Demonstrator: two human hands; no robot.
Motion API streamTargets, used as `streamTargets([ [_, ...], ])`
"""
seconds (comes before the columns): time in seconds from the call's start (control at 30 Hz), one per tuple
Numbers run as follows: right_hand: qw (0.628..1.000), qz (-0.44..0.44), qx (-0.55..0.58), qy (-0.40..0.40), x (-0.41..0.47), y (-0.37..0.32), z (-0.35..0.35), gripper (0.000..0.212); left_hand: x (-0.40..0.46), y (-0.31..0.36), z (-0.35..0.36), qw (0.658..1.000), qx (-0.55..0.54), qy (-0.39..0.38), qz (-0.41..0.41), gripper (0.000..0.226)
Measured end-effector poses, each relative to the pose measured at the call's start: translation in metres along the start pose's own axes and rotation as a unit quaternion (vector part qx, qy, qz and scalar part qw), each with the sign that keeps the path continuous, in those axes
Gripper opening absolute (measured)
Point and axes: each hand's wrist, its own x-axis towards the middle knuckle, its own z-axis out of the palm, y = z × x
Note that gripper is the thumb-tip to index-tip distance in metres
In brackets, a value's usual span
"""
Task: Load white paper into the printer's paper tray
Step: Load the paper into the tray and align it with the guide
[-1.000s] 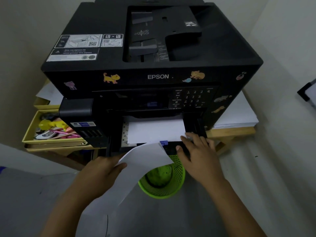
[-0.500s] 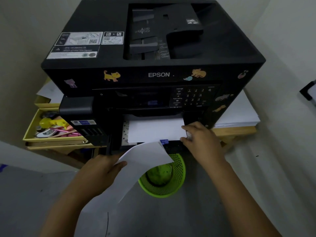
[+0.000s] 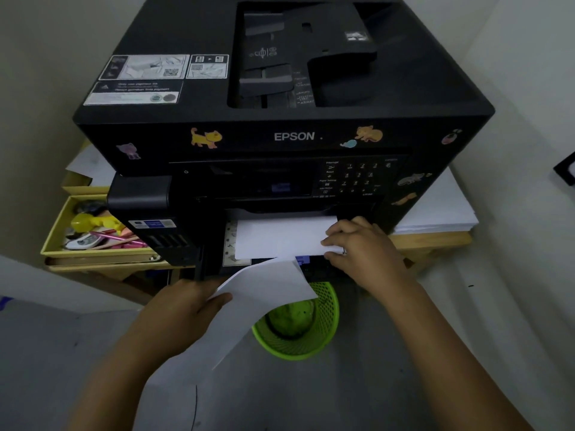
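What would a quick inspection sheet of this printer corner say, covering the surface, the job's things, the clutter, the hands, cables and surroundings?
Surface: wooden table carrying the black printer.
Job's things: white paper in the tray; a loose curved sheet; a spare paper stack beside the printer.
Clutter: yellow box of pens and small items; animal stickers on the printer.
Hands: left hand grips the loose sheet; right hand pinches the near right corner of the tray paper.
Cables: nothing seen.
Surroundings: green mesh bin on the grey floor below; pale walls.
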Motion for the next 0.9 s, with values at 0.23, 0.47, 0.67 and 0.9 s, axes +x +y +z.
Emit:
streamTargets([
  [0.23, 0.999, -0.007, 0.029, 0.038, -0.005, 0.000, 0.007, 0.017, 0.001, -0.001, -0.001, 1.000, -0.001, 0.001, 0.001, 0.020],
  [0.47, 0.997, -0.004, 0.064, 0.032, -0.007, 0.001, 0.006, 0.020, 0.001, 0.002, -0.004, 1.000, -0.007, -0.003, 0.000, 0.019],
  [0.67, 0.998, -0.004, 0.061, 0.036, -0.007, 0.001, 0.007, 0.018, 0.001, 0.001, -0.004, 1.000, -0.012, -0.006, 0.004, 0.023],
  [0.9, 0.997, 0.013, 0.048, 0.059, -0.012, 0.005, 0.010, 0.030, 0.002, -0.002, -0.003, 1.000, -0.017, -0.005, 0.006, 0.019],
])
